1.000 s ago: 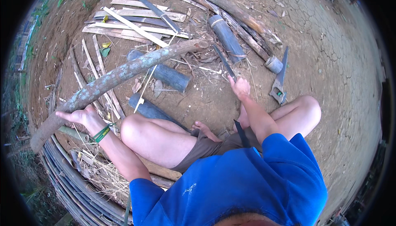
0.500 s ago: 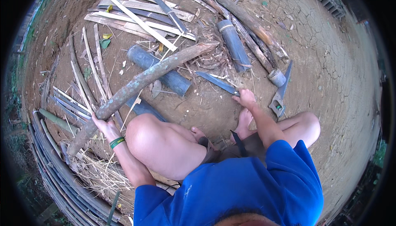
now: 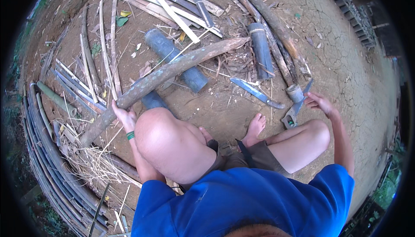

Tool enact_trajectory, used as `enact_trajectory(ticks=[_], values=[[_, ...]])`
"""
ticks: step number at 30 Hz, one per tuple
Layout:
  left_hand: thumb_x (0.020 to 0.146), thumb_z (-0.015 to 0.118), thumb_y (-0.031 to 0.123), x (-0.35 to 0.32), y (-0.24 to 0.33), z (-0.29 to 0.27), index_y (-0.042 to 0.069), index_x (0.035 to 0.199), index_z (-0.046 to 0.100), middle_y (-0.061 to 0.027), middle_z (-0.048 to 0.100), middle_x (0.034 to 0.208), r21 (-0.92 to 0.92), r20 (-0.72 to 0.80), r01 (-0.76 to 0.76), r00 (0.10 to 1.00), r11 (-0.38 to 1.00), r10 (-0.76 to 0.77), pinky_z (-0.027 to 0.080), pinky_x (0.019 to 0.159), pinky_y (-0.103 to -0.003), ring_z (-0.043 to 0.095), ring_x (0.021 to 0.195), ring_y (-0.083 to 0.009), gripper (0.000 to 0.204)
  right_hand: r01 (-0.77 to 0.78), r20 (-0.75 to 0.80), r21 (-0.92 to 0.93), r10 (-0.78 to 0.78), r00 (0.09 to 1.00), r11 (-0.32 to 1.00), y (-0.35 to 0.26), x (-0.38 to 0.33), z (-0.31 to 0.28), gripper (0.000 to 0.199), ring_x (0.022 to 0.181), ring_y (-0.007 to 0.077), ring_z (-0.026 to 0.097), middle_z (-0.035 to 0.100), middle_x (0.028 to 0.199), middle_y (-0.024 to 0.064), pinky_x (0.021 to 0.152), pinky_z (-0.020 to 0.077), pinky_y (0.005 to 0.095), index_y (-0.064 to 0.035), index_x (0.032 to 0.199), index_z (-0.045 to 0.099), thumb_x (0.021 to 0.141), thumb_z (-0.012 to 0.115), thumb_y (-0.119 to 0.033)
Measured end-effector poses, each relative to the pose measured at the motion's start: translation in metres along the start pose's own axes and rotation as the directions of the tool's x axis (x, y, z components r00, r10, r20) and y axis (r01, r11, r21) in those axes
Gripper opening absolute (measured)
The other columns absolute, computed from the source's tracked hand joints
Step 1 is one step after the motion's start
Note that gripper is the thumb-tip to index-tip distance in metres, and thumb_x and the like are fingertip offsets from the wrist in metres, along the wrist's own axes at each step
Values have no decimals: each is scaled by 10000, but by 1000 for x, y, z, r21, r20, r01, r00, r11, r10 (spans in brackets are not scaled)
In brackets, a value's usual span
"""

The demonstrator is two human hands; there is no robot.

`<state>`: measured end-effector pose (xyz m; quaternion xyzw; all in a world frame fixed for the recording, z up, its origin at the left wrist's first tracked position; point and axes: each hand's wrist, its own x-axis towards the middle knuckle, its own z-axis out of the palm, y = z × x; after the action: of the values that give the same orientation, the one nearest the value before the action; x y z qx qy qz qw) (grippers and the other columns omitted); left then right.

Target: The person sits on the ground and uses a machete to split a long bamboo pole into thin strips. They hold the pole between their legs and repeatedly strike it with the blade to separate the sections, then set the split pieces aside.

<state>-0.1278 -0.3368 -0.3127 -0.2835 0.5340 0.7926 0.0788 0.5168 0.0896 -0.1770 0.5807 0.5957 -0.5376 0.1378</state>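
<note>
My left hand (image 3: 125,118) is wrapped round the lower part of a thick wooden branch (image 3: 168,70) that slants up to the right; some of its fingers are hidden beneath the bark. Off to the right, my right hand (image 3: 320,104) holds nothing, its fingers apart, close beside a handsaw (image 3: 298,107) lying on the dirt. A machete (image 3: 253,91) with a shiny blade and a dark handle rests on the ground in front of my right foot. Under the branch lies a dark bamboo section (image 3: 193,79).
Split bamboo strips (image 3: 173,5) are heaped at the far side. Another bamboo section (image 3: 260,51) and long poles (image 3: 276,23) lie far right, with a short cut piece (image 3: 295,93) touching the saw. Long bamboo poles (image 3: 47,163) and dry straw (image 3: 93,163) fill the left side.
My right hand has let go of the machete, now flat on the ground, and moved right to the handsaw. My left hand still grips the branch.
</note>
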Motion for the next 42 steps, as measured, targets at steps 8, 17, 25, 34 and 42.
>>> enact_trajectory(ticks=[8, 17, 25, 34, 42], values=[[878, 675, 471, -79, 36, 29, 16, 1240, 583, -194, 618, 1242, -349, 215, -73, 964, 934, 155, 414, 1062, -560, 579, 1171, -357, 589, 122, -169, 111, -103, 980, 986, 48, 19, 75, 416, 837, 141, 629, 679, 902, 36, 776, 507, 313, 2, 1074, 683, 939, 692, -392], [865, 721, 434, -200, 117, 124, -77, 1213, 543, -223, 635, 1152, -504, 612, -109, 656, 857, 443, 372, 1087, -608, 584, 1139, -399, 643, 567, -85, -284, -610, 788, 773, -100, 35, 70, 621, 1130, 284, 647, 673, 1201, 191, 1013, 497, 384, -25, 1267, 634, 882, 710, -506], [811, 778, 476, -256, 211, 127, -126, 1224, 541, -279, 596, 1192, -449, 823, 74, 424, 891, 380, 338, 1137, -615, 512, 1236, -441, 768, 747, -118, -592, -950, 290, 302, -115, 56, 120, 909, 1351, 331, 464, 476, 1425, 155, 1191, 283, 517, -116, 1452, 395, 734, 838, -454], [828, 773, 507, -218, 131, 275, -78, 1200, 547, -237, 640, 1118, -44, 798, 70, 602, 997, -7, 495, 1003, -550, 622, 1067, -357, 728, 647, -155, -445, -765, 626, 619, -28, 66, 95, 838, 1220, 363, 568, 574, 1311, 198, 1043, 456, 437, -81, 1410, 431, 743, 838, -383], [915, 711, 392, -233, -26, 422, 26, 1465, 352, -201, 488, 1406, 249, 874, -241, 474, 938, -111, 287, 1182, -553, 493, 1300, -315, 752, 513, -270, -263, -573, 774, 817, 12, 86, 101, 797, 1072, 404, 661, 668, 1152, 258, 933, 518, 460, 12, 1340, 512, 763, 817, -446]])
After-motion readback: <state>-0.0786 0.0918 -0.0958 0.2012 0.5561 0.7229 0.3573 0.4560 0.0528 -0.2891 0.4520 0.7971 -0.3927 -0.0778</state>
